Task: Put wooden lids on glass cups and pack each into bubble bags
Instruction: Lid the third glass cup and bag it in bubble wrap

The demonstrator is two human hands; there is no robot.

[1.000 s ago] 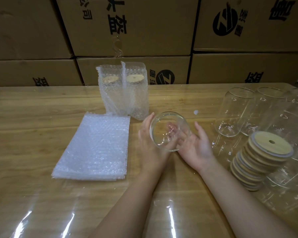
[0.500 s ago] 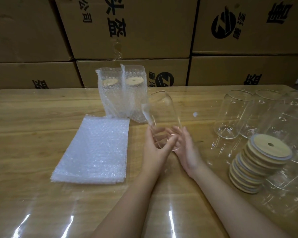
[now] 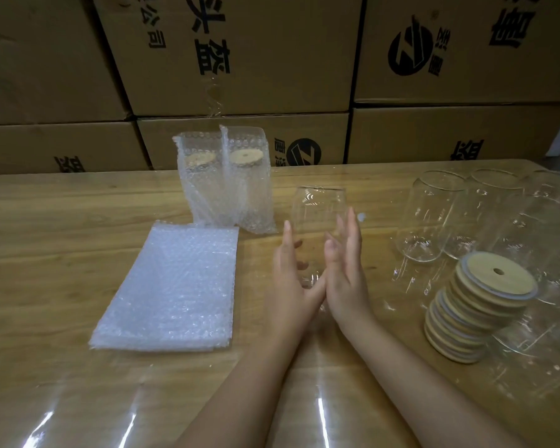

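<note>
STEP: glass cup (image 3: pixel 317 208) upright, unlidded | left hand (image 3: pixel 288 279), right hand (image 3: pixel 345 276): fingers straight, flanking cup, released | NEXT, likely: lid stack (image 3: pixel 476 308) by desk's right edge, top lid seated square.

Dim, warm light falls from above. White glare streaks cross the glossy table (image 3: pixel 62 221) on the near side of the left hand (image 3: pixel 288 286) and right hand (image 3: pixel 346 276), which both look slightly soft. The boxes (image 3: pixel 272 59) behind them bow at the frame edges.

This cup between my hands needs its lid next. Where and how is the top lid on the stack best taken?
Take the top lid by its rim, pinched across opposite edges, coming from above with the right hand. It lies flat atop the leaning stack with its rim exposed, so a light grip should spare the lids beneath.
</note>
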